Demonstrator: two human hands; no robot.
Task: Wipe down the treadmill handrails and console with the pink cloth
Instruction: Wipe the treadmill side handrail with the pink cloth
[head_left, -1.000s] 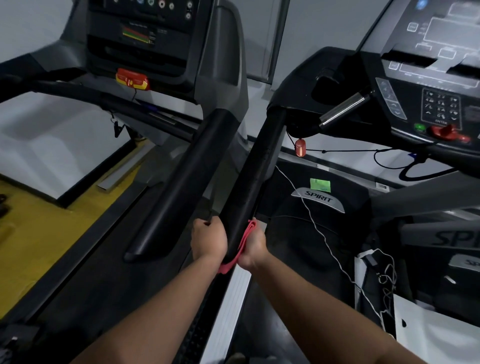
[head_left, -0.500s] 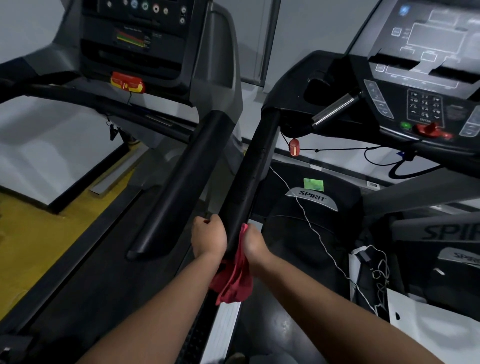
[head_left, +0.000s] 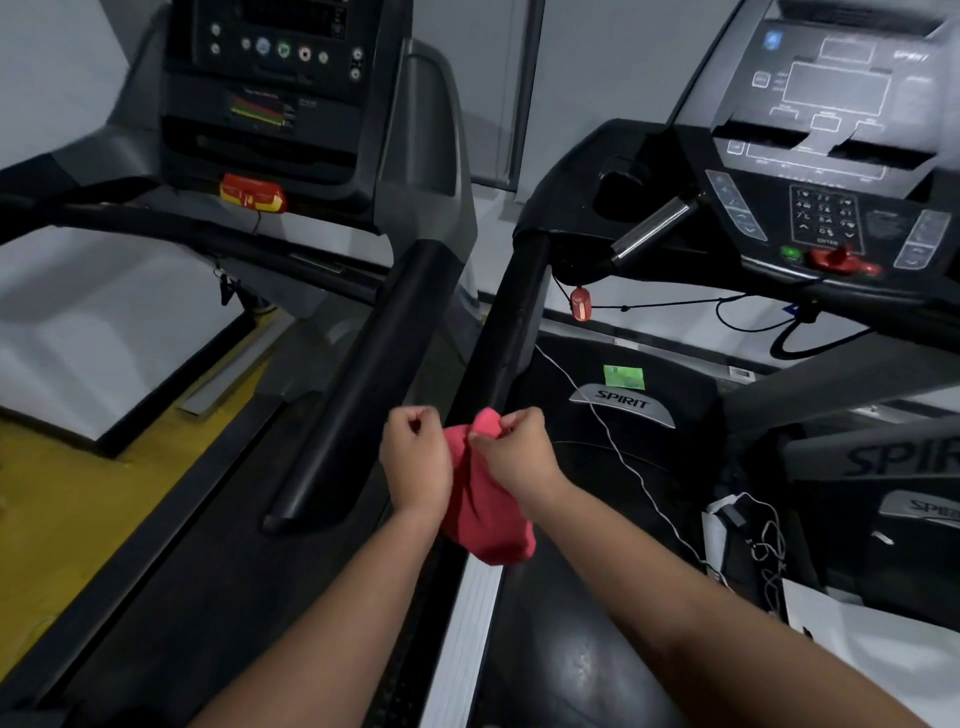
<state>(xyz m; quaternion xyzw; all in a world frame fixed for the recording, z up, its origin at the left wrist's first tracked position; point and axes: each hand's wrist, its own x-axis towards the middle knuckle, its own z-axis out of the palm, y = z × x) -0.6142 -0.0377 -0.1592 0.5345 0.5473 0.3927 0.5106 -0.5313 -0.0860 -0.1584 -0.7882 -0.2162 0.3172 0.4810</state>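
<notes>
The pink cloth (head_left: 488, 514) hangs bunched between my two hands, just in front of the near end of the right treadmill's black left handrail (head_left: 514, 322). My right hand (head_left: 514, 452) pinches the cloth's top fold. My left hand (head_left: 415, 457) is curled against the cloth's left edge and seems to grip it, though the hand hides the contact. The cloth is off the rail. The right treadmill's console (head_left: 831, 156), with keypad and red stop key, is at the upper right.
A second treadmill stands on the left with its own console (head_left: 265, 88) and thick black right handrail (head_left: 374, 364). A red safety clip (head_left: 580, 304) dangles on a cord. White cables (head_left: 763, 545) trail on the right. The floor (head_left: 78, 509) at left is yellow.
The cloth was wrapped round the end of the handrail with both hands on it. It has come off the rail and now hangs loose between my raised hands.
</notes>
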